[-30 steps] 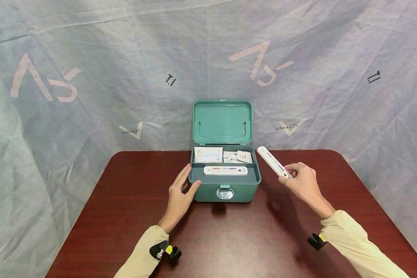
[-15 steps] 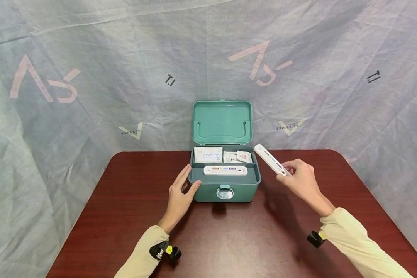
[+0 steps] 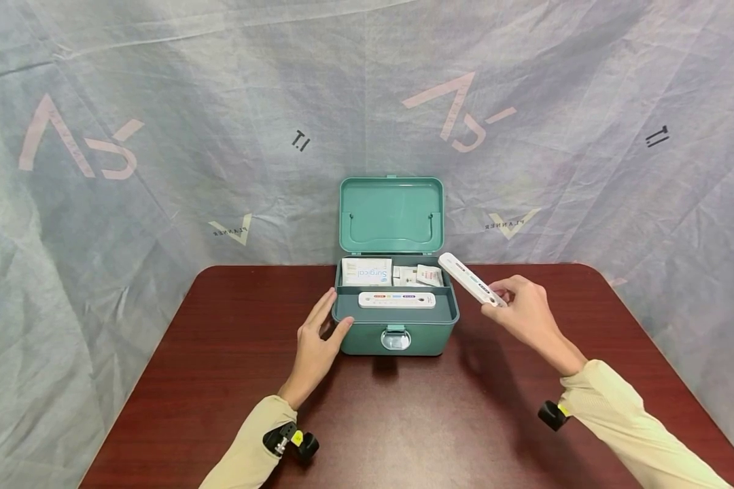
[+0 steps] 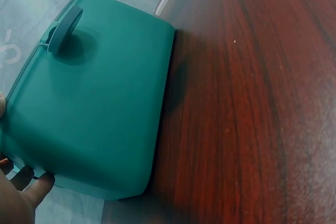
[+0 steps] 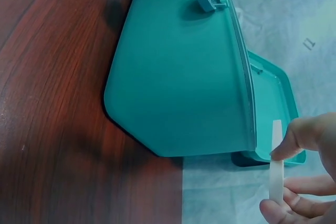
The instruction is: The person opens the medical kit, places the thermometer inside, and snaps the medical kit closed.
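Note:
A green first-aid box stands on the table with its lid raised. My left hand rests at the box's left front corner, thumb on the front rim and fingers along the left side. My right hand pinches one end of a flat white thermometer, tilted, its free end over the box's right back corner. In the right wrist view the thermometer appears edge-on between thumb and fingers. A second white thermometer with coloured zones lies in the front compartment.
In the box's back compartment are a white packet marked "Surgical" and small white sachets. The dark red table ends at a grey printed cloth behind the box.
My right hand has moved left and slightly up with the thermometer, bringing its tip from beside the box to above its right rim. The left hand and the box stay still.

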Motion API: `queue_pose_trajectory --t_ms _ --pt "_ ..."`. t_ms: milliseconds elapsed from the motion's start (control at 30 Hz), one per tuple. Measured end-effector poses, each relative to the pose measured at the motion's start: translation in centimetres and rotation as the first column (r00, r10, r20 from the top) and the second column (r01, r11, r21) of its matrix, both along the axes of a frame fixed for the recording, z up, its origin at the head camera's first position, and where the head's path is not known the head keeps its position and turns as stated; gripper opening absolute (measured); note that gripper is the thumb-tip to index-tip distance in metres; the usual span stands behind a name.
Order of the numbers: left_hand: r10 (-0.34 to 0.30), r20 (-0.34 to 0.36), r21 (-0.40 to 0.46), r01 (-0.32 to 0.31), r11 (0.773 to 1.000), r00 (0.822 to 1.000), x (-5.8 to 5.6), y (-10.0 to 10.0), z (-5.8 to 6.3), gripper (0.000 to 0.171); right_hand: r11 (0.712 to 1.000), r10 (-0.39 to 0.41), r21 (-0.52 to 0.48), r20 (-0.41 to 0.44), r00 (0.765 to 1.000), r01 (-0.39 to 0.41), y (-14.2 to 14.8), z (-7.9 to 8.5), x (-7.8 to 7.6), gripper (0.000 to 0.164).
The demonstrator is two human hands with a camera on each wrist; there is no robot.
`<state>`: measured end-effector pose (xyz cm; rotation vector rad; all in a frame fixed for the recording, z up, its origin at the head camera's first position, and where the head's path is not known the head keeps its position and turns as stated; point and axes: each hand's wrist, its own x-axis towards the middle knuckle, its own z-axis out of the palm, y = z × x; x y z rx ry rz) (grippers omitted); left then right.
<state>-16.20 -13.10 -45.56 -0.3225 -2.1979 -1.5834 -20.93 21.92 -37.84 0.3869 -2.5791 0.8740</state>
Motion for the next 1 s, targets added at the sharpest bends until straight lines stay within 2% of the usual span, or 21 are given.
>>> queue_pose_trajectory --t_ms 167,600,1000 --pt "-0.005 -0.019 0.004 0.005 1.0 1.0 -0.1 0.0 -0.1 0.058 0.999 0.034 0.0 0.016 0.999 -0.034 -0.3 0.1 -0.1 0.022" --pt "-0.009 -0.001 0.005 0.009 1.0 1.0 0.2 0.1 -0.1 0.059 0.993 0.115 0.0 0.002 0.993 -0.115 -0.7 0.3 -0.1 0.021" --pt "-0.001 -0.02 -0.005 0.0 1.0 1.0 0.0 0.0 0.0 0.058 0.988 0.15 0.018 0.036 0.988 -0.151 -1.7 1.0 -0.1 0.023"
